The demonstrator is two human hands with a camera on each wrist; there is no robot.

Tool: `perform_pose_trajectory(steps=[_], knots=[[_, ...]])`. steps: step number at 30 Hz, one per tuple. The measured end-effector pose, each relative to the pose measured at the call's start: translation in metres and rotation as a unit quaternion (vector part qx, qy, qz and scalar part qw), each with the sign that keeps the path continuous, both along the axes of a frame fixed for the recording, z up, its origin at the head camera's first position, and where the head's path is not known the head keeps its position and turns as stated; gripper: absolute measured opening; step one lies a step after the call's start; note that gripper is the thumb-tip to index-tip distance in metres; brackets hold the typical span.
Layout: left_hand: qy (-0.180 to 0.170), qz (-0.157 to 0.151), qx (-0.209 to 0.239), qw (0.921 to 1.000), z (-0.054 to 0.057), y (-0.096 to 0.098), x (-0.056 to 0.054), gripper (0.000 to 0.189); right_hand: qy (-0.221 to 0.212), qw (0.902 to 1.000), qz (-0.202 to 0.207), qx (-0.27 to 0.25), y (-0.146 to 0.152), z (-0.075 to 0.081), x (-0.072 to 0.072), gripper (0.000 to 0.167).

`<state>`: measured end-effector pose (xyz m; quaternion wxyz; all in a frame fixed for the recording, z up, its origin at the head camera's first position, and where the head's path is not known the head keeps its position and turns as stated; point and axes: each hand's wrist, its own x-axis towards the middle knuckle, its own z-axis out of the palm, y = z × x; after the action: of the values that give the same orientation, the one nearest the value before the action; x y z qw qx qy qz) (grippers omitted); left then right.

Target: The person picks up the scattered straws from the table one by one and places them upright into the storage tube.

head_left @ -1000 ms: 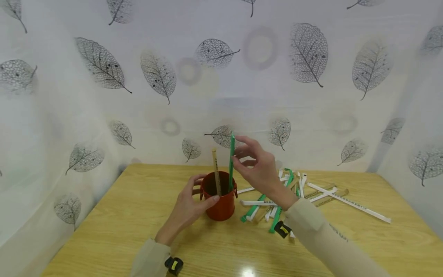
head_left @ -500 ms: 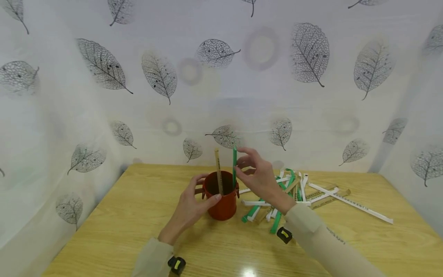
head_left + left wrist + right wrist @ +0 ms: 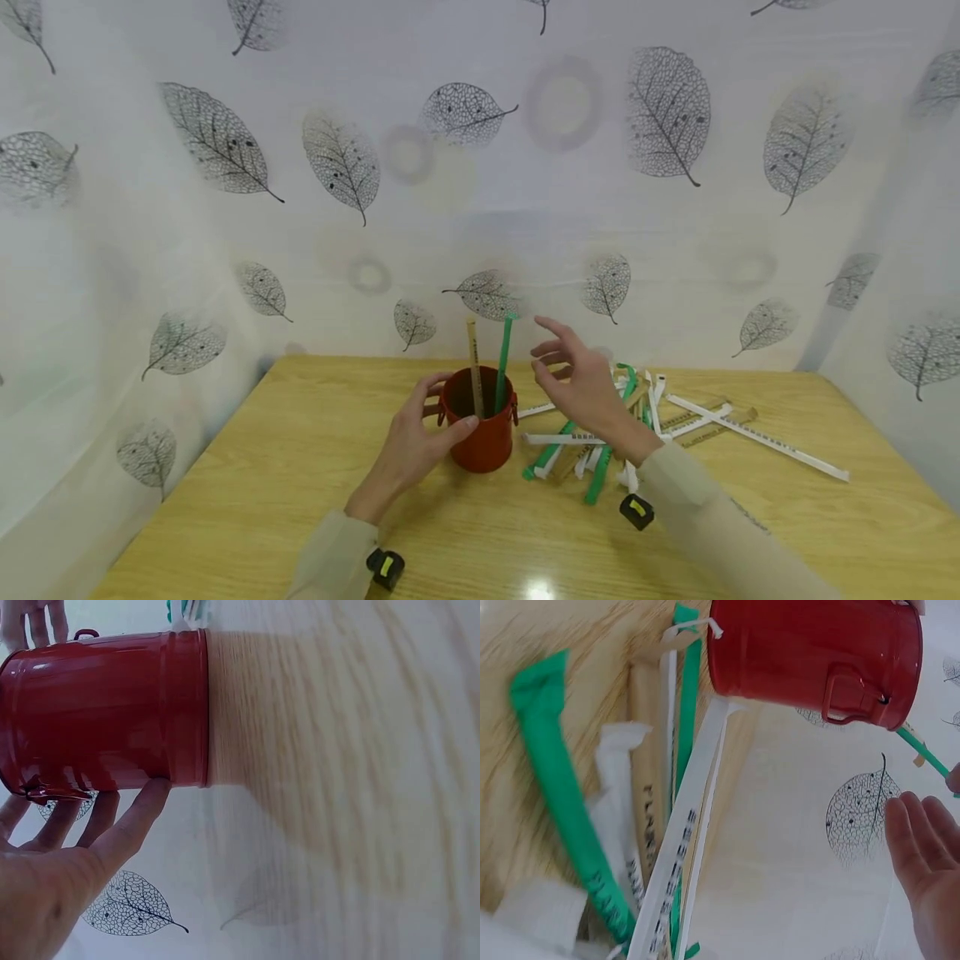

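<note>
A red metal bucket (image 3: 482, 446) with small side handles stands upright on the wooden table. Inside it lean a green paper-wrapped straw (image 3: 504, 358) and a tan wrapped straw (image 3: 475, 367), their upper halves above the rim. My left hand (image 3: 408, 450) holds the bucket's left side, thumb in front and fingers behind; the left wrist view shows its fingers against the red wall (image 3: 105, 712). My right hand (image 3: 583, 387) is just right of the green straw with fingers spread and slightly bent, holding nothing. The straws' lower ends are hidden in the bucket.
Right of the bucket, partly under my right forearm, lies a loose pile of green, white and tan wrapped straws (image 3: 562, 795). One long white straw (image 3: 780, 446) reaches toward the right. A leaf-patterned cloth (image 3: 480, 208) hangs behind the table.
The green straw went lower into the bucket, then my right hand let go of it and drew away to the right. My left hand has stayed on the bucket.
</note>
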<state>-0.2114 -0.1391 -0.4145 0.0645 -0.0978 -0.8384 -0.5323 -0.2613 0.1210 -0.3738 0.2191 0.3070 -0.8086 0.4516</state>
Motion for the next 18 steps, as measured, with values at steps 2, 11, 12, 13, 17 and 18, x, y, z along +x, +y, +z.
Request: perform_pose_trajectory(steps=[2,11,12,13,17,18], knots=[[0.001,-0.003,0.001,1.0,0.0,-0.001,0.0,0.064,-0.011,0.9994,0.006,0.032,0.006,0.0,0.002,0.042],[0.0,-0.01,-0.003,0.9999,0.001,-0.003,-0.001,0.064,-0.124,0.9298,0.092,0.334,0.024,-0.019,0.01,0.025],[0.002,-0.012,-0.002,0.9999,0.001,-0.003,-0.001,0.064,-0.138,0.923,0.092,0.347,0.023,-0.021,0.011,0.027],[0.003,-0.014,-0.001,0.9999,0.001,-0.004,-0.001,0.064,-0.145,0.918,0.089,0.358,0.022,-0.024,0.012,0.028],[0.003,-0.019,0.001,0.9998,0.001,-0.003,-0.002,0.064,-0.138,0.9107,0.069,0.383,0.02,-0.031,0.014,0.032],[0.002,-0.019,0.0,0.9998,0.001,-0.003,-0.002,0.064,-0.13,0.9109,0.066,0.386,0.02,-0.032,0.014,0.032]])
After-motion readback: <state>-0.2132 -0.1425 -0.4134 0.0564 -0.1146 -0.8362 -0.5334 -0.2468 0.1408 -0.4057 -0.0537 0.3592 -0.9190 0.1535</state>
